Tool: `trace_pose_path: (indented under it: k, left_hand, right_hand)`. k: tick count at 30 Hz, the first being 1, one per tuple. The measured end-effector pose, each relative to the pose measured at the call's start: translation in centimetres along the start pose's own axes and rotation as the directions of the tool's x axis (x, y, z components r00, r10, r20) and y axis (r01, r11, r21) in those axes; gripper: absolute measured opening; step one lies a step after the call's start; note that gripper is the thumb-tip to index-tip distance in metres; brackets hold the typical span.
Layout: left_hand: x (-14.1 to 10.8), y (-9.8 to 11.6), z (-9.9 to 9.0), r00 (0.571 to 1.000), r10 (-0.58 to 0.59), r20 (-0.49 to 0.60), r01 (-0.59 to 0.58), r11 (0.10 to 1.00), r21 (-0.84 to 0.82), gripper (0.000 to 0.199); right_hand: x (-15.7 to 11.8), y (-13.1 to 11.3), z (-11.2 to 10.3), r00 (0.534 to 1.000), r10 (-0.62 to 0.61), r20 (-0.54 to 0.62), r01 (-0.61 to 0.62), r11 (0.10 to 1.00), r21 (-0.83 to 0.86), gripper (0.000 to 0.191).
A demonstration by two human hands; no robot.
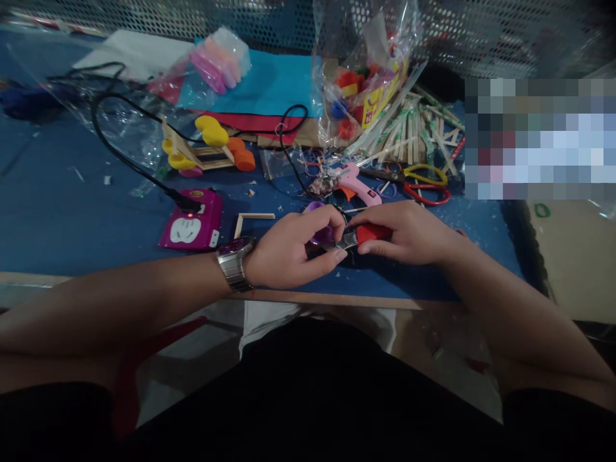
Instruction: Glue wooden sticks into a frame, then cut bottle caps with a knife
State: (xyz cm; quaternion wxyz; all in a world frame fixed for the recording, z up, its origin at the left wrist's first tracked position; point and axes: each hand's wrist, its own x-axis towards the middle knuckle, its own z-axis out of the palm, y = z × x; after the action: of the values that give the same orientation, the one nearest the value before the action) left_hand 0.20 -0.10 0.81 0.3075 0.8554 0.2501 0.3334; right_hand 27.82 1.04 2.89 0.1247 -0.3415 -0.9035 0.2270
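My left hand (293,247), with a metal watch on its wrist, is curled round a purple cap-like piece (321,235) close to the table's front edge. My right hand (409,231) grips a cutter with a red handle (370,233), and its metal end (347,240) meets the purple piece between the two hands. Fingers hide part of both things. Just left of my left hand lies an L-shaped frame of wooden sticks (239,221). A pink glue gun (359,185) rests beyond my hands, beside scissors with yellow and red handles (426,183).
A magenta power socket box (192,228) with a black cable stands at left. Behind it sits a stick frame with yellow and orange caps (209,151). Farther back are loose sticks (409,138), a plastic bag of coloured caps (356,96) and blue paper (269,80). A cardboard box (572,256) is at right.
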Motion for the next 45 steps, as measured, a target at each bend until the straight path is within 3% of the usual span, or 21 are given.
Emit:
trace_pose_path:
  k: [19,31,35,45]
  left_hand:
    - [0.06,0.53,-0.16,0.996,0.018,-0.083,-0.022,0.999,-0.047,0.024]
    - [0.05,-0.03,-0.34,0.999,-0.031,-0.033,0.03,0.999,-0.043,0.018]
    - [0.01,-0.26,-0.35,0.997,-0.074,0.039,0.075,0.997,-0.03,0.017]
    - [0.16,0.18,-0.61,0.998,-0.036,0.047,0.042,0.991,-0.131,0.02]
  right_hand:
    - [-0.01,0.03,-0.06,1.0,-0.024,-0.009,0.024,0.999,0.048,0.061]
    - [-0.05,0.33,-0.25,1.0,0.016,0.001,-0.016,1.0,-0.015,0.066]
    - [0.02,0.32,-0.25,1.0,0.027,0.016,-0.026,0.999,-0.046,0.067]
    - [0.09,-0.05,-0.24,0.996,0.044,0.078,-0.042,0.999,-0.026,0.062]
